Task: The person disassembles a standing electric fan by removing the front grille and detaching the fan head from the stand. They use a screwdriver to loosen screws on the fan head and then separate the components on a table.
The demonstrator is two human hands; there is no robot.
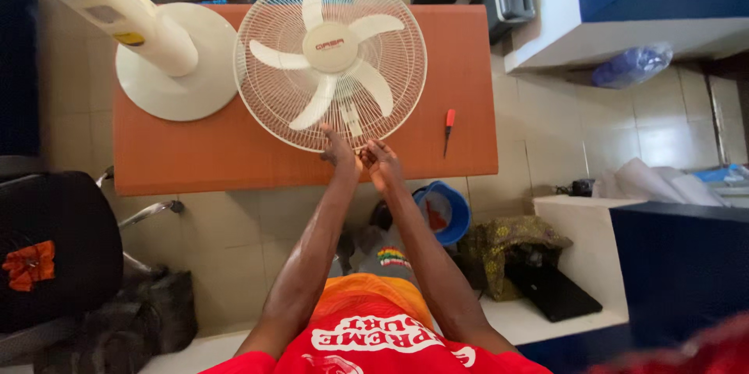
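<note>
The round white wire-grille fan head [331, 60], with its five cream plastic blades, lies flat and face-up on the orange rectangular bench [234, 152], directly ahead of both hands and touching them at its near rim. Being a disc, it has no long axis of its own; its cream plastic pole [101, 7] runs off to the far left, past the round white fan base [175, 70] lying just left of the grille. The left hand [339, 149] has its fingers curled onto the lower edge of the grille beside the small clip there; the right hand [381, 160] sits just beside it, fingers bent at the same rim, though I cannot tell whether it actually pinches the wire. Both are equally near, the left slightly further forward. To the right of the hands, apart from the grille, a red-handled screwdriver [449, 128] lies on the bench pointing toward the person
</note>
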